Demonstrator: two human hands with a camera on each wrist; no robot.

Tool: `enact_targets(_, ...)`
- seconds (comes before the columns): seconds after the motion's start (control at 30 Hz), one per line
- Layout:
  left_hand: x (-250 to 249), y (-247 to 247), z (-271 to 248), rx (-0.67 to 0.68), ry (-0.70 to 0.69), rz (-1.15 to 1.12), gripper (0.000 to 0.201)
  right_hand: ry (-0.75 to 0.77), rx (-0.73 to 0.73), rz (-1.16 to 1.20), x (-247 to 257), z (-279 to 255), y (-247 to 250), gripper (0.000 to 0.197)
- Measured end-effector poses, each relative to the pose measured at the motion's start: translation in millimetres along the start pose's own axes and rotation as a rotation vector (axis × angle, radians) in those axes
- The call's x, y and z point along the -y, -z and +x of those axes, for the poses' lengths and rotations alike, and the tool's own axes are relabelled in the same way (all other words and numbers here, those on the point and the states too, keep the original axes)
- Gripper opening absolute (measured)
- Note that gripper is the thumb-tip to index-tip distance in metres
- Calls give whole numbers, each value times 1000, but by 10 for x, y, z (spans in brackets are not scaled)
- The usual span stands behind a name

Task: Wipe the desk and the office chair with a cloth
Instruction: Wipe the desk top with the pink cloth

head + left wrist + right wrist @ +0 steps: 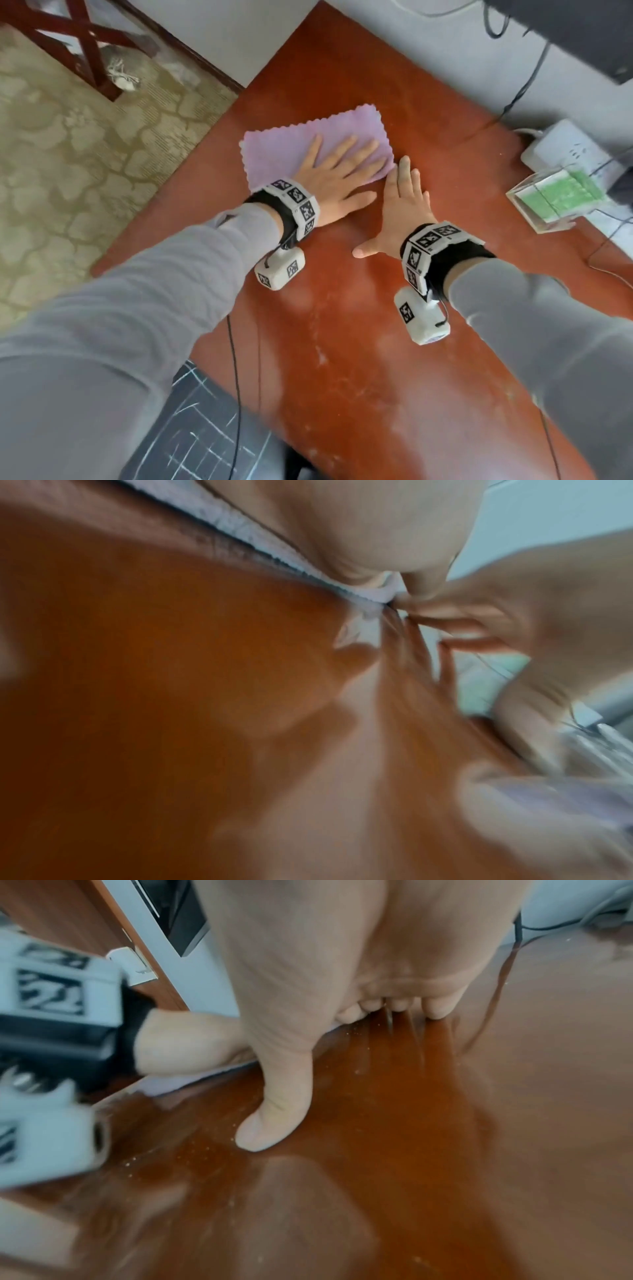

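Observation:
A lilac cloth [281,144] with a scalloped edge lies flat on the reddish-brown desk [342,325]. My left hand [337,174] lies flat on the cloth, fingers straight and spread, pressing it down. My right hand [399,205] rests flat on the bare desk just right of the cloth, fingers straight, thumb out to the left. In the right wrist view the right hand [342,1001] presses palm-down on the desk [411,1123], thumb stretched out. The left wrist view is blurred; the cloth's edge [240,531] runs under my left hand [359,528]. The office chair is not clearly in view.
A clear box with green contents [555,198] and a white power strip [568,147] sit at the desk's right side, with black cables [520,89] along the wall. A dark monitor [589,37] stands at the back right. Patterned carpet [85,154] lies to the left.

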State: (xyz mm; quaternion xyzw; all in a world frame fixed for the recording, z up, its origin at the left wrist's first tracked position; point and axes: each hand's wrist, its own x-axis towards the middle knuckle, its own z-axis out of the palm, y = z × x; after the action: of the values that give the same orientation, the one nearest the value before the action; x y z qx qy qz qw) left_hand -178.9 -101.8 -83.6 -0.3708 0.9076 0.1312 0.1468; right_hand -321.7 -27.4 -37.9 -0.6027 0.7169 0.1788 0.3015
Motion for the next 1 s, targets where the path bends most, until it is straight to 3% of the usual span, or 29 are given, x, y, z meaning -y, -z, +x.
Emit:
enact_targets(0.03, 127, 69, 125, -4, 43, -31, 65, 6, -1, -2, -8, -5, -12, 158)
enact_targets(0.13, 535, 321, 501, -58, 342, -265, 59, 10, 11, -5, -17, 3, -28, 158)
enact_targets(0.2, 577, 371, 648, -78, 434, -259, 62, -1, 24, 1, 4, 24, -13, 159)
enact_targets(0.27, 329, 378, 694, -34, 328, -198, 65, -13, 29, 11, 22, 40, 3, 160)
enact_targets(0.37, -281, 280, 624, 17, -36, -67, 60, -2, 38, 17, 0, 53, -10, 155)
enact_targets(0.4, -345, 271, 644, 34, -82, -59, 60, 0, 31, 22, -13, 53, -13, 155)
enact_targets(0.47, -147, 376, 799, 25, -15, -108, 58, -1, 17, 37, -17, 48, -12, 159)
enact_targets(0.6, 740, 638, 922, -9, 379, -331, 56, -11, 44, 28, 11, 54, -14, 161)
enact_targets(0.67, 932, 550, 809, -32, 452, -311, 59, -23, 39, 20, 14, 68, -6, 161)
enact_targets(0.73, 739, 403, 614, -36, 418, -252, 65, -26, 46, 13, 34, 54, 13, 161)
enact_targets(0.9, -213, -23, -25, 16, 40, -61, 63, -9, -1, 11, 22, -17, 29, 156)
enact_targets(1.0, 20, -31, -306, 13, 118, -171, 58, 26, -42, 21, -61, -165, -130, 149)
